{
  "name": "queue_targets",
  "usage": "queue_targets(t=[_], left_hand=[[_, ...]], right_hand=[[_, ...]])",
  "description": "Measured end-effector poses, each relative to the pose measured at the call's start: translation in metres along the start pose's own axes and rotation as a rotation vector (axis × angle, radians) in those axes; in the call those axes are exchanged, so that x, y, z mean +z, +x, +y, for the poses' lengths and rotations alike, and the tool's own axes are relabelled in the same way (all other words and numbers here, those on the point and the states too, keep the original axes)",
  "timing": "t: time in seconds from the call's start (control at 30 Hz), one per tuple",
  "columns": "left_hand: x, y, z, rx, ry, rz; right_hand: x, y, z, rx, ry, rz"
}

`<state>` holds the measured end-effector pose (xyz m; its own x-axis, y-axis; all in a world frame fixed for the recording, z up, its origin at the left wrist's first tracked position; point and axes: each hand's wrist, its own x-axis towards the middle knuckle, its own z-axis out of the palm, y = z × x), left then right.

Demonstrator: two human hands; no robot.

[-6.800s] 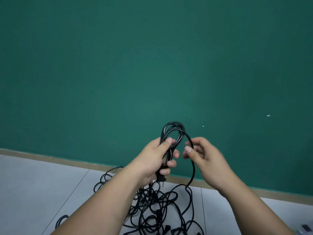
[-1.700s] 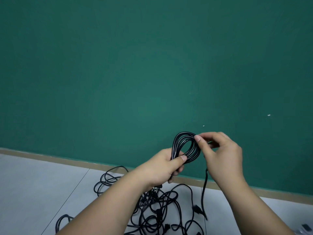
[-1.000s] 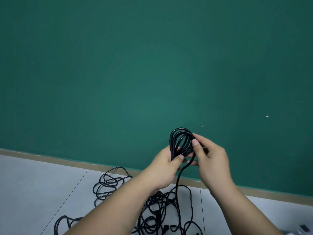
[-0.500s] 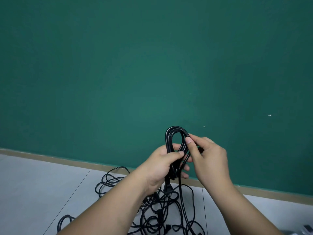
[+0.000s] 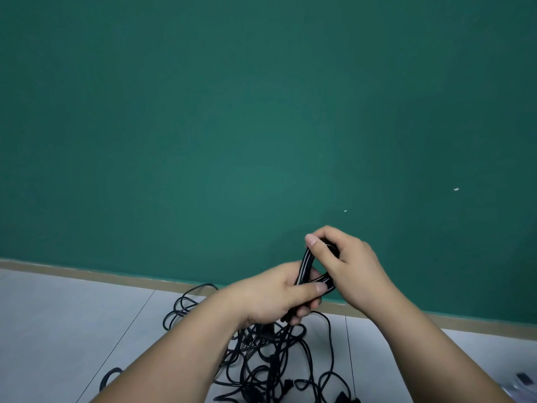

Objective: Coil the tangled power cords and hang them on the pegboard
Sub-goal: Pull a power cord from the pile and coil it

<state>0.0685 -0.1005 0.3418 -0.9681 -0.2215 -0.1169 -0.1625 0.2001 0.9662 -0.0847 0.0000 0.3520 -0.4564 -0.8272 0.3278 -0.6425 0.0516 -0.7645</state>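
- Coil [image 5: 303, 267] of black cord stands near upright, held at both ends.
- Left hand [image 5: 270, 295] grips its lower end, fingers curled round the strands; right hand [image 5: 348, 266] pinches the top loop, just above.
- Remaining tangle [image 5: 261, 359] lies on the floor [image 5: 72, 330] directly below both hands.

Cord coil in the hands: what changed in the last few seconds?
The right hand, which pinched the side of the coil, now wraps over its top. The left hand still grips its base; the tangled cords stay on the floor.
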Motion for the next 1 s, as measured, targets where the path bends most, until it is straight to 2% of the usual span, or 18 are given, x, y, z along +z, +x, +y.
queue_targets(t=[0.2,0.3,0.37,0.47,0.57,0.63,0.7,0.77,0.83,0.9,1.0], left_hand=[[0.009,0.008,0.005,-0.02,-0.261,0.114],[0.011,0.009,0.003,-0.018,-0.226,0.068],[0.01,0.006,0.003,-0.011,-0.262,0.11],[0.003,0.004,0.004,0.031,-0.449,0.313],[-0.013,0.008,0.006,0.115,-0.649,0.565],[-0.023,0.007,0.01,0.167,-0.779,0.721],[-0.034,0.006,0.01,0.182,-0.772,0.898],[-0.046,0.003,0.004,0.15,-0.647,1.057],[-0.056,0.0,-0.005,0.088,-0.446,1.122],[-0.06,-0.006,-0.009,0.011,-0.18,1.038],[-0.051,-0.012,-0.008,-0.115,0.112,0.724]], right_hand=[[0.0,0.009,0.007,0.023,0.083,0.165],[0.005,0.006,0.012,-0.002,0.115,0.16],[0.01,0.004,0.012,0.041,0.227,0.125],[0.012,0.002,0.01,0.22,0.429,-0.083],[0.013,-0.007,0.01,0.328,0.371,-0.447],[0.015,-0.014,0.011,0.301,0.293,-0.686],[0.017,-0.017,0.011,0.219,0.226,-0.788],[0.017,-0.015,0.01,0.113,0.061,-0.691],[0.013,-0.012,0.006,-0.026,-0.11,-0.513],[0.01,-0.011,0.001,-0.131,-0.102,-0.35],[0.005,-0.01,-0.001,-0.244,-0.011,-0.11]])
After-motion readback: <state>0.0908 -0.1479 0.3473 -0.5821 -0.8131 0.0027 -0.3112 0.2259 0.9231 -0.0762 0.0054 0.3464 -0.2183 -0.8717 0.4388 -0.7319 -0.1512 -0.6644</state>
